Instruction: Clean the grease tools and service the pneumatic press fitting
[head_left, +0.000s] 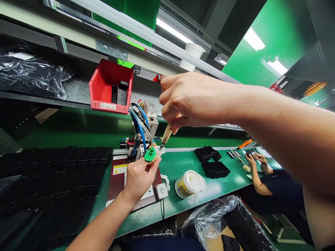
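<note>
My right hand [180,101], raised in the middle, is closed around a tool with a pale wooden handle [166,134] and a metal neck; its tip points down. Below it, my left hand [141,176] pinches a small green round piece [150,154] between thumb and fingers. A whitish translucent part [160,150] sits beside the green piece, at the tool's tip; I cannot tell which object it belongs to. To the right of my left hand stands an open white tub [186,184] with a yellow and blue label and pale paste inside.
Behind my hands is a bench machine [150,111] with blue hoses on a dark red base [117,184]. A red bin [103,83] sits on the shelf. Black parts lie in stacks [214,169]; more fill the left. Another person's hands [252,162] work at far right.
</note>
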The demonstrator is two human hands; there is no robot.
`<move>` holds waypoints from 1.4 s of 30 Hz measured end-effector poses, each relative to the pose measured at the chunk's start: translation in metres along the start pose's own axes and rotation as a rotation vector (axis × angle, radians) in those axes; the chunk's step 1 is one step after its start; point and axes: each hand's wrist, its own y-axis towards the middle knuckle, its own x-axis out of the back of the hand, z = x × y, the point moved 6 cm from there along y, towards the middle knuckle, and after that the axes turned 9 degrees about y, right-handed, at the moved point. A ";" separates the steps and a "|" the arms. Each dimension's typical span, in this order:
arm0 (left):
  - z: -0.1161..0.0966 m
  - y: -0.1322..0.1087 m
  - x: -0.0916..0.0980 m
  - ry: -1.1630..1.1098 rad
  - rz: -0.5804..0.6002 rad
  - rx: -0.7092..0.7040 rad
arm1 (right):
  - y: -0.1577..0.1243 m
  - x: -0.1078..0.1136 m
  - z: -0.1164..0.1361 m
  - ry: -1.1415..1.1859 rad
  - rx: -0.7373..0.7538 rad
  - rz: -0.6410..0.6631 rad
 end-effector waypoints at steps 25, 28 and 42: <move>-0.003 0.002 0.001 -0.001 -0.006 -0.023 | 0.005 -0.009 0.012 0.101 0.044 -0.056; -0.003 0.003 0.002 0.011 -0.008 -0.024 | 0.010 -0.010 -0.002 0.271 -0.056 -0.150; -0.005 0.005 0.005 0.027 -0.027 -0.019 | -0.007 -0.045 -0.055 0.629 -0.382 0.099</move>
